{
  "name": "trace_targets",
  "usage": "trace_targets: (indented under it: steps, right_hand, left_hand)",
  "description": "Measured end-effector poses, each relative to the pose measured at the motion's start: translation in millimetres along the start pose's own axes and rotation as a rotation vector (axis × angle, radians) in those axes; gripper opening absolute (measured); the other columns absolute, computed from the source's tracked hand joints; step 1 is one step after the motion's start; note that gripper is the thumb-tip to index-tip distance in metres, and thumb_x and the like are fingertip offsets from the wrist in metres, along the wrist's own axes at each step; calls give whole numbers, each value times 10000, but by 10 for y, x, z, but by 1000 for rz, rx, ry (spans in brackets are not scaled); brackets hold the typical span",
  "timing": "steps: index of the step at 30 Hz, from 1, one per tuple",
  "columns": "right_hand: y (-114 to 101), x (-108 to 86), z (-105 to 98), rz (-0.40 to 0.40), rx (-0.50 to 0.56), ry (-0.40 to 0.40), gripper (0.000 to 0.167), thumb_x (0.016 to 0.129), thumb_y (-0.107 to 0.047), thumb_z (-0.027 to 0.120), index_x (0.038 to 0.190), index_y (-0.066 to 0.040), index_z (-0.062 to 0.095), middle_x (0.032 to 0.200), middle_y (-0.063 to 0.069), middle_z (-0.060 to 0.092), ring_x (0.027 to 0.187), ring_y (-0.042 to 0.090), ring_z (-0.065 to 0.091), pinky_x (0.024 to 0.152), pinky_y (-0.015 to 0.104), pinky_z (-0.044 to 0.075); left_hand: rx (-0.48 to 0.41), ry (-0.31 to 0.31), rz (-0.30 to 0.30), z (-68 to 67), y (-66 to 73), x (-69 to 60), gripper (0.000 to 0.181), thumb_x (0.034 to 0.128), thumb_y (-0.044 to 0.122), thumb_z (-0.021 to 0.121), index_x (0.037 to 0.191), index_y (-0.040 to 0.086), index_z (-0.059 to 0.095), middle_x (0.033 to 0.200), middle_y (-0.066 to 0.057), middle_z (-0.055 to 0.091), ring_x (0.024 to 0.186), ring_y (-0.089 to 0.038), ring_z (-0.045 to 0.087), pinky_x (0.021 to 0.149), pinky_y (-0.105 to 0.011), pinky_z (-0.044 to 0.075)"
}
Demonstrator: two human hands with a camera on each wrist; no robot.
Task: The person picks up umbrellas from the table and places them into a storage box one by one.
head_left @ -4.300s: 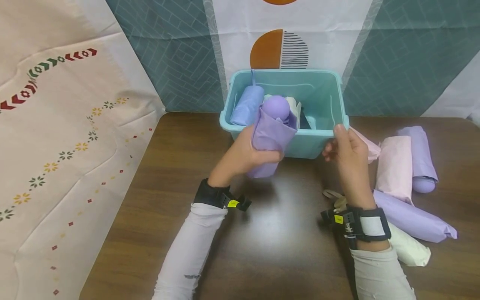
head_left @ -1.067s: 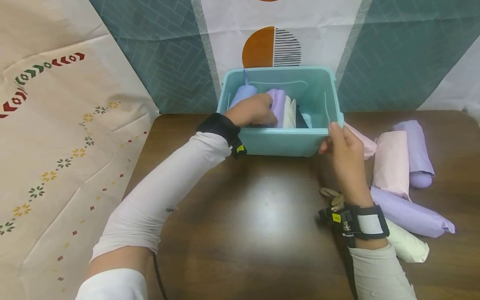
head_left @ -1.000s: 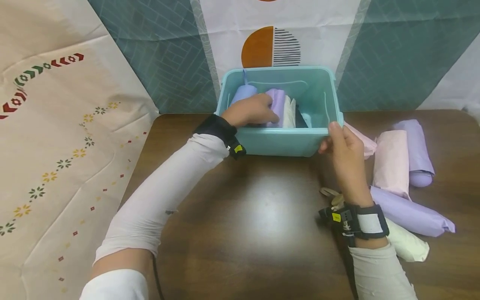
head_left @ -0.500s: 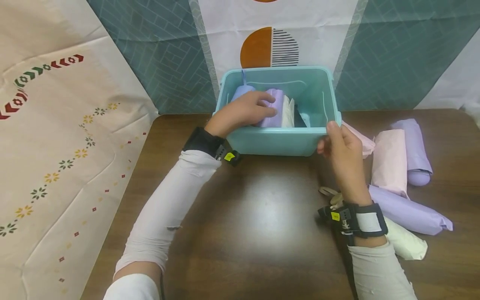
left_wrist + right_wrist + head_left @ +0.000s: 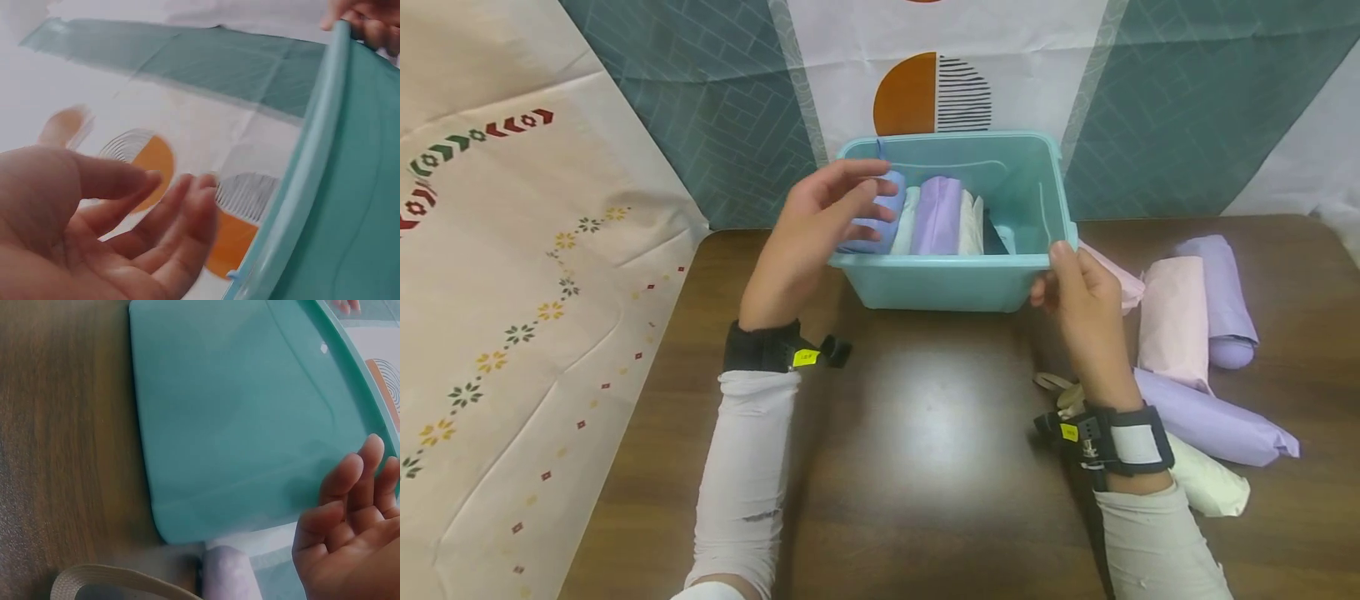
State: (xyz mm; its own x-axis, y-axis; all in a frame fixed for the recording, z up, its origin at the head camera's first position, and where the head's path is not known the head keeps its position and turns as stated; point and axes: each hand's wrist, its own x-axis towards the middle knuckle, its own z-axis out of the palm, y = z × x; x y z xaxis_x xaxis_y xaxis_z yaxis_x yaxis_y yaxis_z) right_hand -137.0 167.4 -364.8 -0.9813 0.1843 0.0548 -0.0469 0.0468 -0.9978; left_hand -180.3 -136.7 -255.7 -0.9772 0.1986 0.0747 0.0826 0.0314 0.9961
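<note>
A teal plastic bin [image 5: 955,283] stands at the back of the table. In it, side by side, are a blue folded umbrella [image 5: 887,200] at the left, a pale mint bundle [image 5: 906,221], a purple folded umbrella [image 5: 938,217], a white bundle [image 5: 972,223] and something dark. My left hand [image 5: 820,221] hovers over the bin's left front corner, fingers loosely spread, holding nothing. It partly hides the blue umbrella. My right hand [image 5: 1086,296] pinches the rim at the right front corner between thumb and fingers; its curled fingers show in the right wrist view.
Right of the bin lie a pink umbrella [image 5: 1176,321], a purple one with a rounded end [image 5: 1217,292], a long purple one [image 5: 1217,421] and a cream one [image 5: 1210,475]. Another pink piece [image 5: 1116,275] and a beige strap [image 5: 1052,382] lie near my right hand.
The purple umbrella my left hand held upright earlier now lies in the bin. My left hand has let go and drawn back left and up. The right hand has stayed on the rim.
</note>
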Motion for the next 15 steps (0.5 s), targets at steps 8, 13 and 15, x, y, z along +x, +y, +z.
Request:
trace_targets:
  steps: [8,13,15]
  right_hand:
    - [-26,-2,11,-25,-33,2,483,1096,-477,559,972,-18,649,832,76,657,814,230,592,744,337,480]
    - [-33,-19,19,-26,-53,4,518,1094,-502,547,988,-4,642,840,92,654,819,245,586,735,342,474]
    - [-33,-20,14,-29,-67,7,534,1093,-515,539,989,-1,637,843,99,653,819,253,584,732,349,470]
  left_hand:
    - [-179,424,120,-235,-337,-147,222,1084,120,607,1281,34,663,919,-123,635,650,-192,538,560,-219,445]
    - [18,475,-24,-260,-635,-161,360,1098,377,588,1289,78,531,823,-59,514,629,-143,470,555,-218,386]
    - [73,430,-86,-257,-712,-162,426,1096,481,544,1230,78,513,825,-65,494,632,-142,476,571,-229,404]
